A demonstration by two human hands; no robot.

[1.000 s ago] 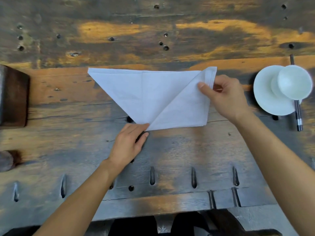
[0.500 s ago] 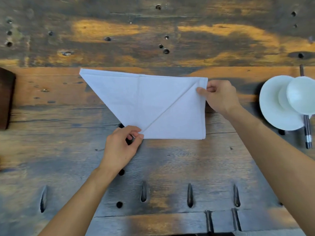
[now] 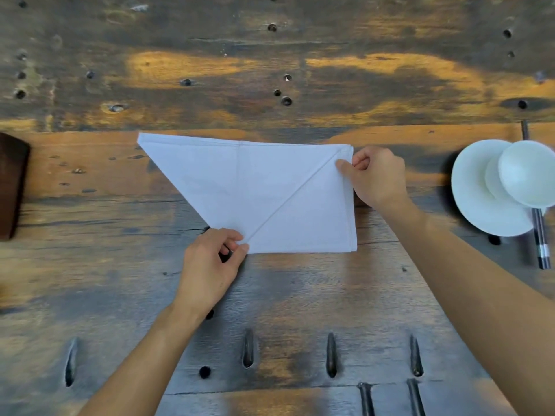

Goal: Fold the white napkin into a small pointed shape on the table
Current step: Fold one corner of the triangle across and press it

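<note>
The white napkin [image 3: 240, 187] lies flat on the worn wooden table [image 3: 300, 289]. Its right corner is folded over, so a diagonal crease runs from the bottom tip up to the top right corner, and its left end is a long point. My left hand [image 3: 210, 265] pinches the bottom tip where the crease ends. My right hand [image 3: 375, 175] pinches the top right corner of the folded flap with thumb and fingers.
A white plate [image 3: 477, 202] with a white bowl [image 3: 528, 172] on it sits at the right, with dark chopsticks [image 3: 540, 244] beneath. A dark wooden block [image 3: 12, 184] is at the left edge. The table has holes and slots.
The right flap has been laid down flat and squared with the napkin's top edge. My right hand has settled on the top right corner; my left hand stays at the bottom tip.
</note>
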